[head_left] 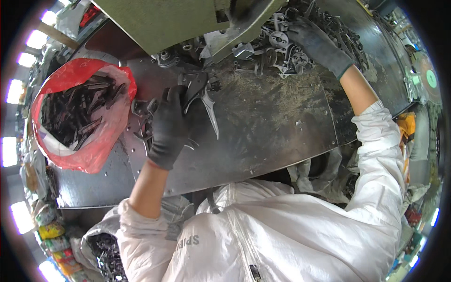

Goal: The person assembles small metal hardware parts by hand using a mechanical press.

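My left hand [168, 131], in a dark grey glove, is closed on a lever assembly [196, 88] with a black body and a curved, pointed silver arm. Other metal pieces [142, 108] lie beside its wrist and outer side, partly hidden by the glove. Further right, my right hand [317, 44], gloved the same way, reaches into a heap of silver and dark metal parts [293, 61] at the back of the table. Its fingers curl down among them, and what they grasp, if anything, is hard to make out.
A red plastic bag [87, 164] full of black strip-like parts stands at the left of the metal table [253, 141]. A green machine [164, 23] overhangs the back, with a small metal block [243, 50] under it. Sandy debris covers the middle. A sack of dark parts [105, 251] sits lower left.
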`<state>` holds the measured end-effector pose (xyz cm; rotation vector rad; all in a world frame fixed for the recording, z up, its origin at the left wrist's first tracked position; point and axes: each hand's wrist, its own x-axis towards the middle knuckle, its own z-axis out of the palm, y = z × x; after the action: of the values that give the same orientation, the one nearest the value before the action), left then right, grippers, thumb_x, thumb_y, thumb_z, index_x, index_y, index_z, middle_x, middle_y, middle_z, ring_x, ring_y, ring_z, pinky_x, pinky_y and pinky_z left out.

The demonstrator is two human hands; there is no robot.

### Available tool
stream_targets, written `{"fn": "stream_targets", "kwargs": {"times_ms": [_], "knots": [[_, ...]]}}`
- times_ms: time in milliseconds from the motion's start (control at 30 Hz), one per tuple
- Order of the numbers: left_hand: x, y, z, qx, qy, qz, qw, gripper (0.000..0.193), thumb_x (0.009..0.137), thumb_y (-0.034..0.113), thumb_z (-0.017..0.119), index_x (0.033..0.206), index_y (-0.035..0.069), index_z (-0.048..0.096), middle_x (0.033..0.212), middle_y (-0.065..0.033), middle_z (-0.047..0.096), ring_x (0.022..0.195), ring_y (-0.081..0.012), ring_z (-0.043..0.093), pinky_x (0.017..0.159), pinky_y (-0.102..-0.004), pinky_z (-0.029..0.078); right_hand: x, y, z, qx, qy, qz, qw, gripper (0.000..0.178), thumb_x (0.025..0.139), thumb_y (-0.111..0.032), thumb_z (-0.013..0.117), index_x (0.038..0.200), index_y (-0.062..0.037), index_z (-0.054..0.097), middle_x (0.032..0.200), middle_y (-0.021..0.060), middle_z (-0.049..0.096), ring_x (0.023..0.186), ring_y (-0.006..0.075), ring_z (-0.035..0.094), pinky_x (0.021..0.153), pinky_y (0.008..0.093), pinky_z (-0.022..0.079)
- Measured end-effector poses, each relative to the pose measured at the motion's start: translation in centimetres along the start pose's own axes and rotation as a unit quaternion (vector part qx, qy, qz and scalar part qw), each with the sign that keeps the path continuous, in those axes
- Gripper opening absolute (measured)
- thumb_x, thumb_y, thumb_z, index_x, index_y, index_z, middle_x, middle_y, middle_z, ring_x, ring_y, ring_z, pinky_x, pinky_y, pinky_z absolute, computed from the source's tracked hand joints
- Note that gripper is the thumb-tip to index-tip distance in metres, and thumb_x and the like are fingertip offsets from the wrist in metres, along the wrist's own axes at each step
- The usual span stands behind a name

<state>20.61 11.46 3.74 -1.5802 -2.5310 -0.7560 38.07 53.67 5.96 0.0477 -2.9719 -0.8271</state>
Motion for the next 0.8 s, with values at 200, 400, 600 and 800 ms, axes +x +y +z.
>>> {"fn": "stream_targets", "kwargs": {"times_ms": [200,400,600,800], "knots": [[-1.4,-1.5,1.5,-0.112,-0.039,-0.137,0.983,0.054,0.088,0.032,0.076,0.129,0.005,0.053,0.107,-0.0235,0.068,0.089,-0.0444,0.069,0.075,-0.0494,0.054,-3.3,0.7,-0.3,0.025,-0.040,0.162,0.986,0.043,0.095,-0.007,0.062,0.138,-0.0126,0.060,0.131,0.0057,0.065,0.124,0.0256,0.058,0.106,0.0364,0.052],[-1.6,-1.7,-2.9,-0.040,-0.040,-0.131,0.990,0.045,0.093,0.026,0.070,0.129,0.004,0.055,0.099,-0.0226,0.071,0.090,-0.0435,0.070,0.075,-0.0488,0.054,-4.0,-9.2,-9.5,0.676,0.143,0.347,0.634,0.041,0.107,-0.021,0.055,0.148,-0.0129,0.053,0.107,0.0072,0.071,0.071,0.0155,0.065,0.063,0.0249,0.054],[-2.9,-4.5,-4.6,-0.006,0.115,-0.052,0.992,0.035,0.097,0.025,0.065,0.123,0.001,0.061,0.107,-0.0203,0.067,0.100,-0.0380,0.065,0.085,-0.0482,0.048,-0.5,-17.8,-9.2,0.866,0.122,0.279,0.396,0.044,0.101,-0.023,0.069,0.136,0.0018,0.057,0.094,0.0092,0.070,0.069,0.0107,0.068,0.058,0.0244,0.056],[-2.8,-4.8,-1.0,-0.036,-0.079,-0.074,0.993,0.040,0.103,0.025,0.058,0.135,0.001,0.057,0.114,-0.0117,0.068,0.103,-0.0256,0.067,0.089,-0.0366,0.053,4.1,-20.1,-8.8,0.899,0.074,0.356,0.244,0.036,0.098,-0.013,0.070,0.128,0.0051,0.060,0.094,0.0102,0.072,0.072,0.0127,0.069,0.060,0.0246,0.057]]}}
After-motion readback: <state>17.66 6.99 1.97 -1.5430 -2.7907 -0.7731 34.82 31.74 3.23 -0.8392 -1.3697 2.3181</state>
